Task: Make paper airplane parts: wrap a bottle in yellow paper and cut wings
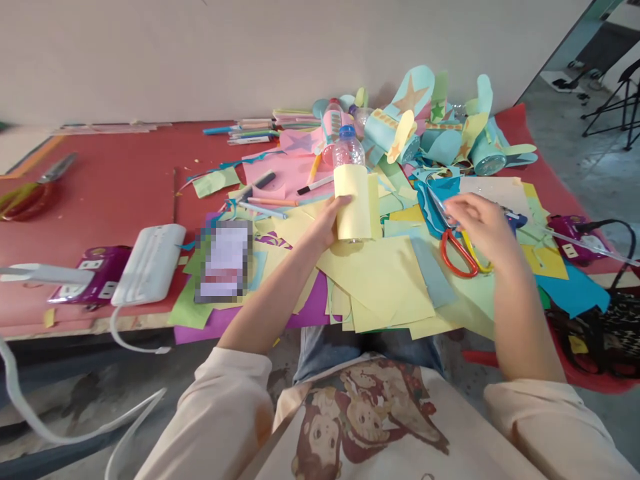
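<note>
Head view, and straight to the grip: clasping a clear plastic bottle (350, 154) in the left hand (329, 222), closed firmly round its lower body, with the thumb laid across a pale yellow paper wrap (354, 203). Upright in there, with a blue cap (347, 131) directly above the grip. Look just right of the thumb: a loose flap of the wrap, sticking out sideways. Set down on the sheets or lifted a touch? Cannot tell.

Across to the right of the grip, well apart, for the right hand (484, 221): bent at the fingers, with thumb and forefinger close together right by the blades of red-and-yellow scissors (457, 255). Pinching the metal or only passing over it? Cannot tell from here.

Down from the grip, toward the body: pale yellow sheets (393, 287), overlapping and reaching the table edge. Off to the left: a phone (223, 260) with a blurred-out screen, then a white block (151, 263) beside a purple power strip (111, 272). Farthest left of all: another pair of scissors (50, 175), on the red table cover (115, 170). Out beyond the grip: loose markers (262, 183) to the left, and, to the right, a colourful heap of paper-dressed bottles (384, 131), tipped at all angles.
</note>
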Tool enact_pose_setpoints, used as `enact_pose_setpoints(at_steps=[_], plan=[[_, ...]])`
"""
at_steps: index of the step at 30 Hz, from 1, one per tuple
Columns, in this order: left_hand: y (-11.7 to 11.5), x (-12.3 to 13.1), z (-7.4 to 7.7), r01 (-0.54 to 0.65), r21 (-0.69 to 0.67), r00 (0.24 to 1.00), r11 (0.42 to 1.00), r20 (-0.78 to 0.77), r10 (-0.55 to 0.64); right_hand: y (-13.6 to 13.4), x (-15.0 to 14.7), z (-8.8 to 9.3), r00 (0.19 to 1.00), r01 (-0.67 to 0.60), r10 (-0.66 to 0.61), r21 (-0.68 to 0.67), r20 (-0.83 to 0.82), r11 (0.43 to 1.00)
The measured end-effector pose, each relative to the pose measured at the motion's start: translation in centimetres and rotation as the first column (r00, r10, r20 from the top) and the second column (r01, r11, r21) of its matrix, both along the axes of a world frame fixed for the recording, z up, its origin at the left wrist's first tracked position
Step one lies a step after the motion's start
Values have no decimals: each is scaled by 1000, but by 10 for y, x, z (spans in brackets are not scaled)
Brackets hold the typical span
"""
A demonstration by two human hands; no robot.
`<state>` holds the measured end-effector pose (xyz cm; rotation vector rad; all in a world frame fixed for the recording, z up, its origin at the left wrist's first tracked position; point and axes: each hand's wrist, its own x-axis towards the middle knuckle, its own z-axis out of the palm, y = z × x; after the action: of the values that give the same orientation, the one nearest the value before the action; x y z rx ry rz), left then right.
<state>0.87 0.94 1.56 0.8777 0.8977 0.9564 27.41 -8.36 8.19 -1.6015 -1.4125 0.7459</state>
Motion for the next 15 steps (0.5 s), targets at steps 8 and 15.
enact_pose_setpoints(at_steps=[8, 15], plan=[[-1, 1, 0, 21, 31, 999, 999, -47, -19, -53, 94, -31, 736, 558, -384, -179, 557, 810], [-2, 1, 2, -10, 24, 1000, 1000, -14, 11, -35, 88, -43, 763, 573, -438, -183, 475, 799]])
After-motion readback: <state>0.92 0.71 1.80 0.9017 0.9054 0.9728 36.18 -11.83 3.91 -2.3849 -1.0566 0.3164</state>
